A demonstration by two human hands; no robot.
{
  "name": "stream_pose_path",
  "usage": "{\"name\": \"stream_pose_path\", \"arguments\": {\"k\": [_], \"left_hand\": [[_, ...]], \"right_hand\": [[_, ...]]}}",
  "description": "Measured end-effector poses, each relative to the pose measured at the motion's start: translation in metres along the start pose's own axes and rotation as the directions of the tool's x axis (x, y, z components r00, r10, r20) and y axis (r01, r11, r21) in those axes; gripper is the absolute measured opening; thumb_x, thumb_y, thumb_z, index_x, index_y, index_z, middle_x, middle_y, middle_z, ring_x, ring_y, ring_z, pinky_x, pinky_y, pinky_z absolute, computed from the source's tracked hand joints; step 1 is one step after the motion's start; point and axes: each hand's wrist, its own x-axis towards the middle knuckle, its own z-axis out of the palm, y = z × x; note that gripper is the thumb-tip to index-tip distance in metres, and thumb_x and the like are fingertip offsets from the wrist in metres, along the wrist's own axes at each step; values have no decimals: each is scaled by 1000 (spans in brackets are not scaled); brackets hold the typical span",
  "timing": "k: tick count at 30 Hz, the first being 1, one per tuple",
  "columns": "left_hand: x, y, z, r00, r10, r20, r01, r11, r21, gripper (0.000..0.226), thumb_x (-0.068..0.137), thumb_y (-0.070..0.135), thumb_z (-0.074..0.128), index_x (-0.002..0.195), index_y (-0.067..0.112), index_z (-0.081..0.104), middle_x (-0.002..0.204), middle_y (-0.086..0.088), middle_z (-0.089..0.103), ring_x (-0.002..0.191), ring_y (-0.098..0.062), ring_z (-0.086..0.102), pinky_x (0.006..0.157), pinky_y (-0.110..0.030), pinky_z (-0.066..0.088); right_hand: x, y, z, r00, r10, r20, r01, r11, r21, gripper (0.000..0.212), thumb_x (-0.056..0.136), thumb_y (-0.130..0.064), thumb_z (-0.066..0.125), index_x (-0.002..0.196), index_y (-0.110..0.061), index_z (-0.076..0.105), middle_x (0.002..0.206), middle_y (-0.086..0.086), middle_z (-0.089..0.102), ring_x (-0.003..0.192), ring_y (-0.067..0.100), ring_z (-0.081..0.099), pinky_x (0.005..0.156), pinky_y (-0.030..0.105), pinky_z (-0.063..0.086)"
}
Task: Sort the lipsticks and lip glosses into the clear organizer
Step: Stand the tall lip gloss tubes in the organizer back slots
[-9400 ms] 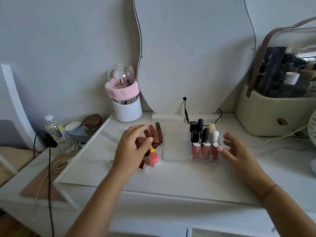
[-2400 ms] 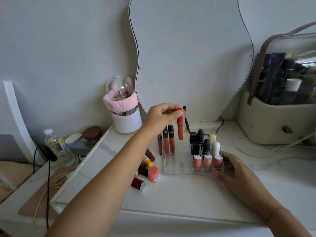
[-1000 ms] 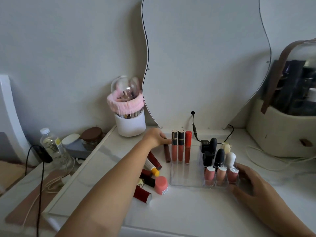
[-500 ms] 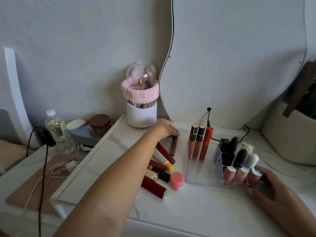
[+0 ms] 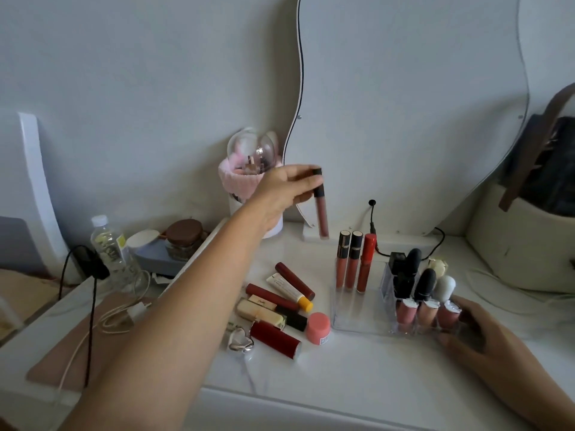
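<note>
My left hand (image 5: 284, 189) holds a dark mauve lip gloss tube (image 5: 320, 209) by its black cap, hanging upright in the air above and left of the clear organizer (image 5: 357, 323). Three lip glosses (image 5: 353, 262) stand in the organizer's back left row. Black, white and pink lipsticks (image 5: 418, 293) fill its right side. My right hand (image 5: 479, 329) rests against the organizer's right front corner. A pile of loose lipsticks (image 5: 280, 306) lies on the tabletop left of the organizer.
A wavy mirror (image 5: 410, 104) leans at the back with a black cable (image 5: 373, 219) at its base. A white brush cup with a pink band (image 5: 245, 185) stands behind my left hand. A beige bag (image 5: 522, 244) sits at right; a water bottle (image 5: 110, 247) and jars at left.
My left hand picked the dark mauve lip gloss off the table and lifted it up toward the organizer. The camera shifted left. My right hand stayed at the organizer.
</note>
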Motion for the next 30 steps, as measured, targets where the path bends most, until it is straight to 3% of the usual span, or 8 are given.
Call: {"name": "stream_pose_path", "arguments": {"k": [3,7,11,16,20,25,30], "left_hand": [[-11,39,18,990,127,56,-124,990,-63,18,82,3,65,98,12,64,82,4,66,82,-9,62,74,-20,51],[-21,57,58,957,191,216,-206,977,47,19,79,1,68,92,13,63,85,-2,65,81,-13,62,78,-23,53],[-21,38,82,954,166,249,-233,933,274,22,73,3,74,87,16,64,86,-1,66,79,-10,62,83,-23,50],[-13,6,84,974,111,199,-186,891,414,24,70,8,78,81,25,65,85,2,68,80,-12,63,90,-32,50],[-16,-9,87,979,72,190,-152,879,452,23,70,19,79,83,32,65,78,15,71,76,1,65,71,-11,48],[-20,-8,94,971,70,228,-168,878,447,23,70,24,79,85,33,65,79,14,72,77,0,66,69,-7,47],[-18,-10,96,960,60,274,-201,827,525,22,68,25,79,81,34,64,86,8,71,80,-2,66,82,-23,50]], "right_hand": [[-1,-1,0,1000,-16,-3,16,1000,5,50,75,-20,73,118,-33,52,107,-11,64,99,8,60,80,29,44],[-1,1,-1,1000,-28,0,28,999,30,49,77,-20,71,120,-32,52,109,-12,63,99,4,59,81,25,43],[-1,1,-1,1000,-23,-3,23,998,63,47,78,-22,70,121,-29,53,111,-10,63,101,4,59,84,23,43],[-1,2,-1,999,-35,-13,36,997,73,47,78,-21,70,121,-26,52,112,-8,62,102,7,58,84,21,41],[-1,4,-1,999,-45,0,45,997,69,51,78,-21,70,125,-26,50,114,-10,59,103,5,55,85,18,39],[1,6,0,999,-45,-6,46,995,84,51,78,-22,71,124,-26,51,113,-10,59,103,6,56,86,20,40],[1,10,1,998,-59,-11,60,994,88,50,77,-25,70,123,-30,50,111,-14,59,101,1,55,81,14,38]]}}
